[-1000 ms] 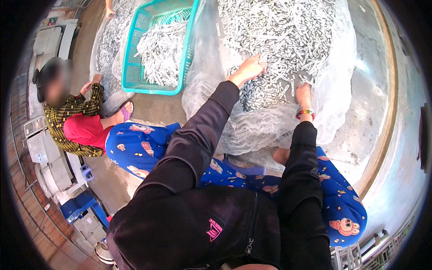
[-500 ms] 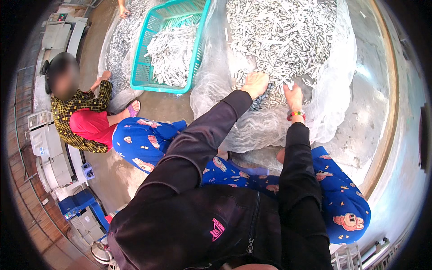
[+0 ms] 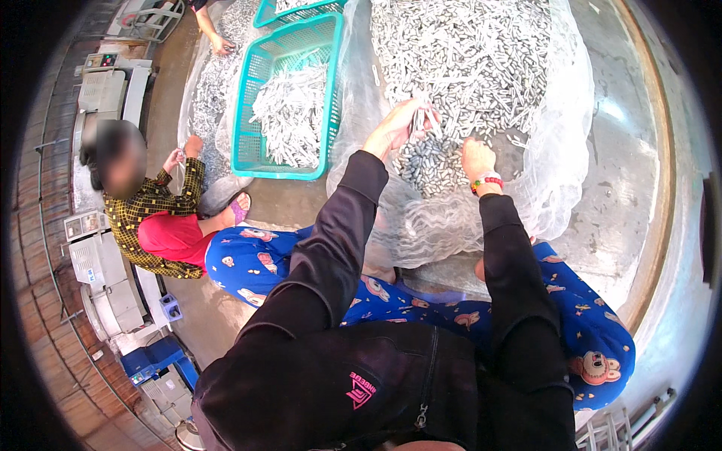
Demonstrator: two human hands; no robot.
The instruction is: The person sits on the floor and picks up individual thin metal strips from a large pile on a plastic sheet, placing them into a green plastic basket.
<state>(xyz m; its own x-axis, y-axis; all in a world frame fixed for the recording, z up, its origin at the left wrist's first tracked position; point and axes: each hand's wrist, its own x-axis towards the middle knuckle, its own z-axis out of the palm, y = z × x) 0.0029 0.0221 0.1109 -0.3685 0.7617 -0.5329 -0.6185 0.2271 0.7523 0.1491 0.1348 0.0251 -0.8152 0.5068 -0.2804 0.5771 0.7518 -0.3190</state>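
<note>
A large heap of small silver-grey and whitish elongated pieces [image 3: 466,64] lies on a sheer white net [image 3: 568,150] on the floor in front of me. My left hand [image 3: 398,128] is raised slightly at the heap's near left edge, its fingers closed round a few slim whitish pieces [image 3: 418,124]. Below and right of it is a smaller cluster of darker grey pieces [image 3: 429,164]. My right hand [image 3: 477,159], with a beaded bracelet at the wrist, rests at that cluster's right side. Its fingers are curled, and what they grip is hidden.
A teal plastic basket [image 3: 242,143] holding whitish pieces stands left of the heap, with another teal basket [image 3: 263,13] behind it. Further left a co-worker [image 3: 154,203] sits by a second netted pile [image 3: 214,98]. Another person's hand [image 3: 220,43] reaches in there. Machines [image 3: 101,98] line the left.
My left hand has lifted and moved left, now with whitish pieces in its fingers. My right hand has curled and shifted slightly left. The seated co-worker's hands have come up, and the view has shifted.
</note>
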